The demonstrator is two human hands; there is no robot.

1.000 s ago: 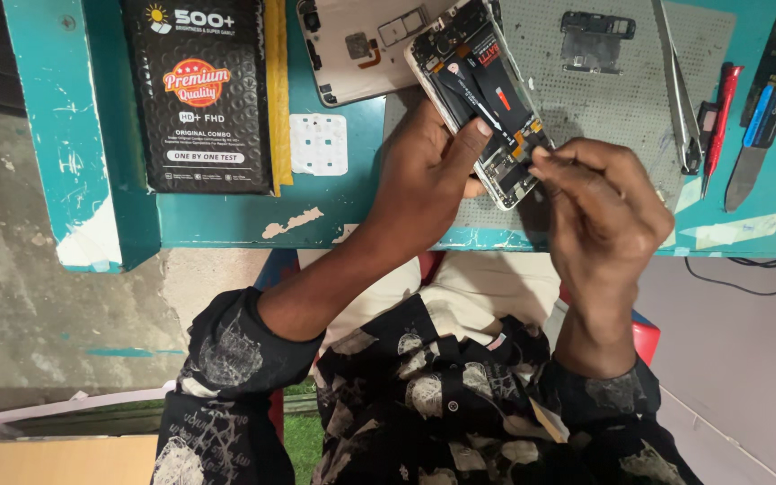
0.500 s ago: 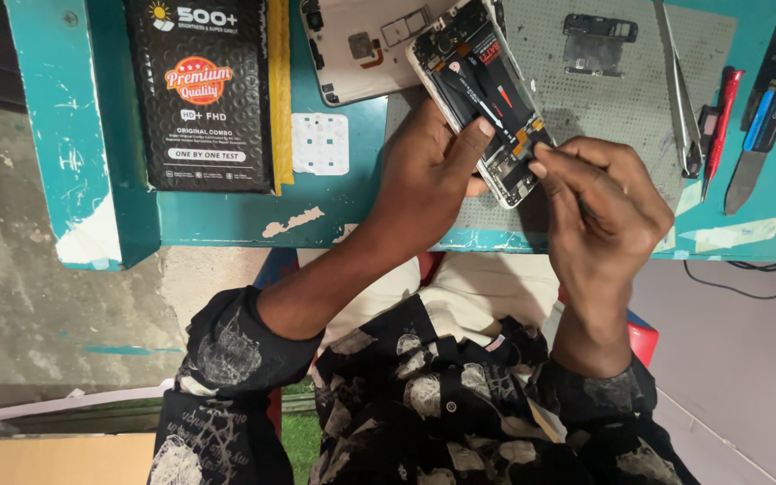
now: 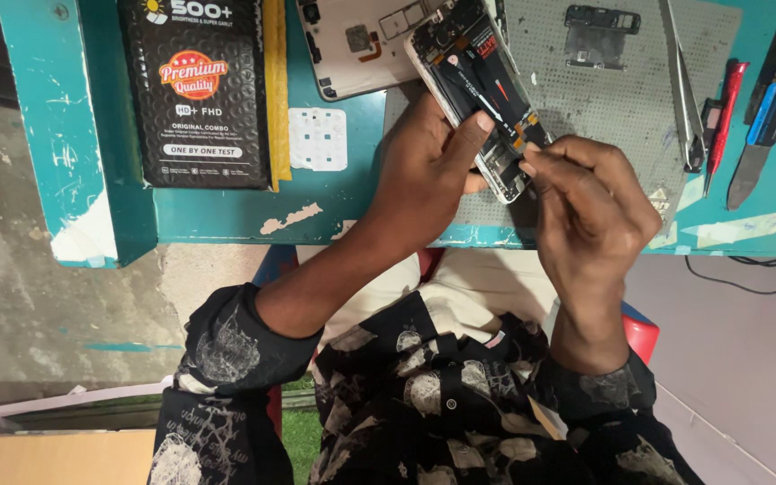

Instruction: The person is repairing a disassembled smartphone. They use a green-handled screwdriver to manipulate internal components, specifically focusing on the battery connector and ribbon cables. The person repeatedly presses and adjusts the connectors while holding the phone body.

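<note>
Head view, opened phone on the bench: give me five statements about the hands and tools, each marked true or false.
1. The left hand steadies the opened phone with the thumb across its lower part. True.
2. The right hand lies flat on the bench, away from the phone. False: its pinched fingertips are at the phone's lower edge.
3. The tweezers are held in the right hand. False: they lie on the grey mat, untouched.
4. A black packet lies to the left of the phone on the teal bench. True.
5. The white back cover sits under the right hand. False: it lies at the top, beside the phone.
</note>
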